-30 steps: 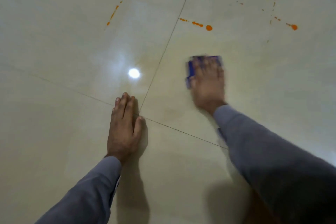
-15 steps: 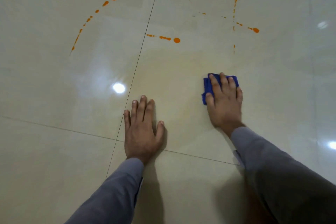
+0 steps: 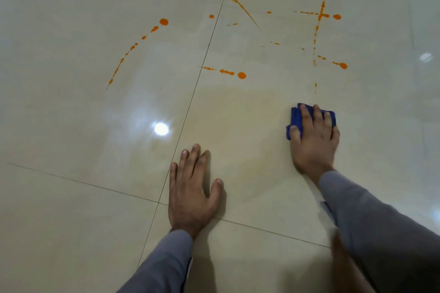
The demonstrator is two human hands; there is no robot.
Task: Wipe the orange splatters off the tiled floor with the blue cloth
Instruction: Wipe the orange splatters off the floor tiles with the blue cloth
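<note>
Head view: I'm bracing my flat, empty left hand on the floor, my right hand pressing the cloth flat, and I should be pushing firmly toward the splatters at 12 o'clock.

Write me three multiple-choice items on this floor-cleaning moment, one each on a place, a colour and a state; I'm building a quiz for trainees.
1. Where is the folded blue cloth?
A. under the right hand
B. under the left hand
C. lying apart from both hands

2. What colour are the splatters on the glossy cream tiled floor?
A. green
B. orange
C. black

3. How is the left hand placed?
A. raised off the floor
B. clenched in a fist
C. flat on the floor, holding nothing

Answers: 1 A, the right hand presses on the cloth; 2 B, the splatters are orange; 3 C, the left hand lies palm-down, fingers extended, on the tile.
</note>
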